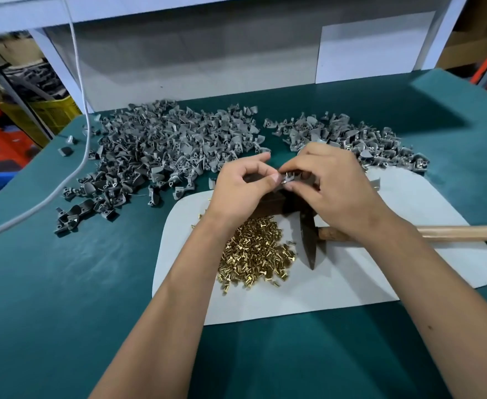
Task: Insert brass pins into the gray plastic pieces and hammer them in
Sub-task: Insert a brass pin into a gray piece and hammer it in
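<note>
— Above a white rounded mat (pixel 351 286) on the teal-covered surface (pixel 63 283), what are the hands doing?

— Both meet at the middle. The left hand (pixel 242 185) and the right hand (pixel 331 185) each have a narrow grip, fingertips pinched together on one small gray plastic piece (pixel 286 180) held between them, over a dark block (pixel 274 203).

— Where are the pins?

— A loose heap of short brass pins (pixel 255 253) lies on the mat, just below the wrists. Whether a pin sits in the held piece, I cannot tell.

— And the hammer?

— A hammer with a dark metal head (pixel 308 240) and pale wooden handle (pixel 464 233) lies on the mat under the right forearm.

— Other pieces?

— One large pile of gray plastic pieces (pixel 155 148) spreads at far left, a smaller pile (pixel 351 136) at far right. A white cable (pixel 78 82) hangs at left.
</note>
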